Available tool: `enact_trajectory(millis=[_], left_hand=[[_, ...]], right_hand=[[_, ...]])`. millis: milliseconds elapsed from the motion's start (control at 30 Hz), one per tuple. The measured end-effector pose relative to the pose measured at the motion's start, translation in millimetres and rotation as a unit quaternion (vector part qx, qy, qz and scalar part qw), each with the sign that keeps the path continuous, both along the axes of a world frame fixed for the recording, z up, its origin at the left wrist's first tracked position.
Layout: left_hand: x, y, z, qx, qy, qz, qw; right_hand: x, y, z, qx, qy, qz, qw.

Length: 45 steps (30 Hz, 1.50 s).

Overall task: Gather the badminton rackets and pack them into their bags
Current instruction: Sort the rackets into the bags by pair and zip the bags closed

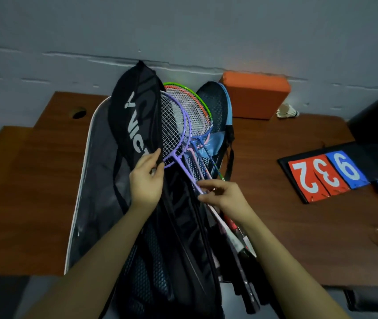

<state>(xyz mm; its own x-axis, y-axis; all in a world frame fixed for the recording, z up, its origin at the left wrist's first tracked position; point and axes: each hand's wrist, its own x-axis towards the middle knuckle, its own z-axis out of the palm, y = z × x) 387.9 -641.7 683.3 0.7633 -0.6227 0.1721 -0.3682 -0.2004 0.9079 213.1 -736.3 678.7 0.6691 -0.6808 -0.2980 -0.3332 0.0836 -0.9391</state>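
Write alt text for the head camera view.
A person's left hand grips the edge of a black racket bag while the right hand pinches the shafts of several badminton rackets on a wooden table. A shuttlecock and scoreboard lie nearby.

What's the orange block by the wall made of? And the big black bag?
The orange block looks like foam: matte, soft rounded corners, no shine. The black bag looks like woven fabric, maybe nylon: it creases and folds where the left hand pinches it, with printed white letters.
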Motion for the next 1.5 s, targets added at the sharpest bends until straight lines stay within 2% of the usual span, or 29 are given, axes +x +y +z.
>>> enact_trajectory(millis=[133, 333, 500, 567, 700, 833, 900, 967, 1033, 1133, 1200, 1333, 1500], left_hand=[[14.3, 20.8, 1.8, -0.016, -0.003, -0.002, 1.000], [45.2, 44.9, 9.9, -0.012, -0.025, -0.009, 1.000], [74.1, 53.3, 9.7, -0.019, -0.034, -0.018, 0.999], [81.9, 54.2, 7.2, -0.031, -0.033, -0.019, 0.999], [87.8, 56.2, -6.1, -0.034, -0.033, -0.041, 0.998], [85.4, 57.6, -20.2, -0.029, -0.037, -0.063, 0.997], [81.6, 55.8, -24.0, -0.027, -0.042, -0.078, 0.996], [77.0, 54.2, -25.5, 0.004, -0.041, -0.090, 0.995], [69.1, 54.1, -28.4, 0.066, -0.081, -0.094, 0.990], [45.4, 62.4, -33.7, 0.208, -0.202, -0.092, 0.953], [21.2, 78.0, -37.2, 0.271, -0.233, -0.098, 0.929], [-38.6, 126.8, -54.6, 0.278, -0.283, -0.076, 0.915], [-105.5, 178.0, -63.7, 0.346, -0.239, -0.053, 0.906]], right_hand=[[35.4, 12.1, 6.4, -0.031, -0.008, 0.013, 0.999], [106.8, 25.3, -2.8, -0.115, -0.028, -0.037, 0.992], [146.7, 19.1, -22.6, -0.259, 0.038, 0.021, 0.965], [151.0, 20.8, -36.7, -0.300, 0.074, 0.047, 0.950], [142.1, 24.3, -62.3, -0.315, 0.121, 0.108, 0.935], [119.9, 29.8, -67.8, -0.398, 0.165, 0.177, 0.885], [107.3, 36.7, -62.4, -0.409, 0.168, 0.181, 0.879], [91.9, 44.7, -57.7, -0.410, 0.165, 0.171, 0.881], [73.0, 54.4, -52.9, -0.416, 0.164, 0.163, 0.879], [38.6, 71.2, -47.4, -0.430, 0.152, 0.168, 0.874], [13.7, 81.3, -48.4, -0.429, 0.141, 0.173, 0.875], [-39.8, 100.4, -58.2, -0.418, 0.137, 0.205, 0.874], [-87.0, 130.3, -64.1, -0.450, 0.161, 0.262, 0.838]])
